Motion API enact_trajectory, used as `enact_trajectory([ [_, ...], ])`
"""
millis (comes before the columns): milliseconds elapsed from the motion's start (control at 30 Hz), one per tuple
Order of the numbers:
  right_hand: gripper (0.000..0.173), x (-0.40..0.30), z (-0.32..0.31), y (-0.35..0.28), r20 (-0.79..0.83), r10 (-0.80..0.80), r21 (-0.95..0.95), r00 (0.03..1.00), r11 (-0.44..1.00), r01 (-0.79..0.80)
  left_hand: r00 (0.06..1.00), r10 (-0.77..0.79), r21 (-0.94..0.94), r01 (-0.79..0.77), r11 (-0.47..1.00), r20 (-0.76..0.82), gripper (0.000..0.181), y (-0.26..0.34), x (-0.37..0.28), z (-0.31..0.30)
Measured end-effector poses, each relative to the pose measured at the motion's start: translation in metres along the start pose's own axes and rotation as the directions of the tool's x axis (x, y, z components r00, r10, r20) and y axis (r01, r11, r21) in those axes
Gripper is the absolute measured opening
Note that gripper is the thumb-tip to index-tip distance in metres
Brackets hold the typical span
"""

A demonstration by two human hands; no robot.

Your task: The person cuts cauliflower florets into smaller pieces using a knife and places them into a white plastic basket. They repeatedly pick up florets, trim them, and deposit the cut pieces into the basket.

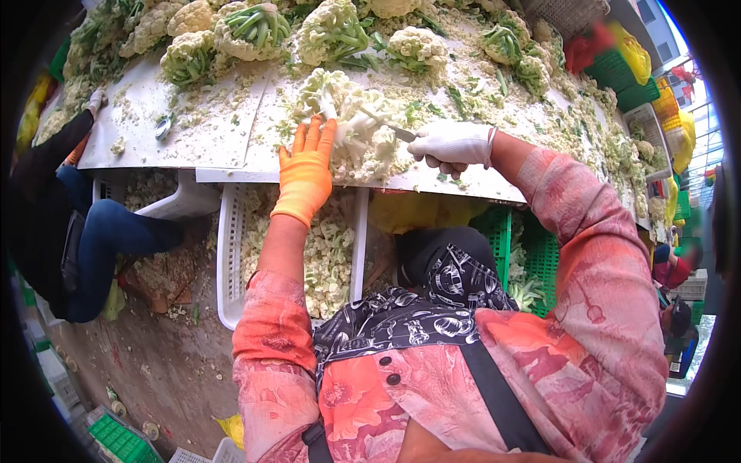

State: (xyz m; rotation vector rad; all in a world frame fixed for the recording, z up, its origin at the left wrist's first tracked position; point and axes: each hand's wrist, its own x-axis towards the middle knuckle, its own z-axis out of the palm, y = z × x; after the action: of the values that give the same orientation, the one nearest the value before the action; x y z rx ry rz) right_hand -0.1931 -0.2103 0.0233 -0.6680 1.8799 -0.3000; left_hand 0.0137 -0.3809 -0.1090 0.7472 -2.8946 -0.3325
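Observation:
My left hand [308, 168], in an orange knit glove, lies with fingers spread against the left side of cut cauliflower pieces [353, 124] near the front edge of the white tabletop [226, 124]. A white glove covers my right hand [451, 144], which is closed around a knife [399, 133]. The blade points left into the pale stems; its tip is hard to make out among them. Whether the left fingers grip a floret cannot be told. Below my left forearm, a white plastic crate [231, 260] holds many small florets.
Whole cauliflower heads [252, 32] line the table's far side, with crumbs and leaf scraps about. A metal object [163, 127] lies at left. Green crates [535, 260] stand under the table at right. A co-worker in jeans [116, 243] sits at left.

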Motion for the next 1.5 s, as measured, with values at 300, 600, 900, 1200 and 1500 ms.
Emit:
enact_trajectory([
  [300, 0.023, 0.000, 0.032, 0.030, -0.050, -0.020, 0.492, 0.999, 0.869, 0.042, 1.000, 0.002, -0.007, -0.002, 1.000, -0.021, 0.083, 0.004, 0.001, -0.002],
  [600, 0.023, 0.016, 0.020, 0.049, 0.028, -0.096, 0.543, 0.995, 0.837, 0.065, 0.997, 0.010, -0.106, -0.002, 0.994, 0.081, 0.082, -0.003, 0.013, -0.019],
  [900, 0.025, 0.025, 0.062, 0.027, -0.007, -0.116, 0.503, 0.993, 0.858, 0.104, 0.997, -0.020, -0.277, -0.002, 0.961, -0.080, 0.059, 0.005, 0.054, -0.007],
  [1200, 0.032, 0.008, 0.051, 0.057, -0.051, -0.259, 0.470, 0.964, 0.846, 0.252, 0.944, -0.172, -0.220, 0.110, 0.969, -0.283, 0.042, 0.026, 0.041, 0.002],
  [1500, 0.042, 0.084, 0.096, 0.103, 0.046, -0.460, 0.956, 0.887, 0.279, 0.095, 0.838, -0.352, -0.469, 0.134, 0.873, -0.416, 0.032, -0.031, 0.048, 0.024],
])
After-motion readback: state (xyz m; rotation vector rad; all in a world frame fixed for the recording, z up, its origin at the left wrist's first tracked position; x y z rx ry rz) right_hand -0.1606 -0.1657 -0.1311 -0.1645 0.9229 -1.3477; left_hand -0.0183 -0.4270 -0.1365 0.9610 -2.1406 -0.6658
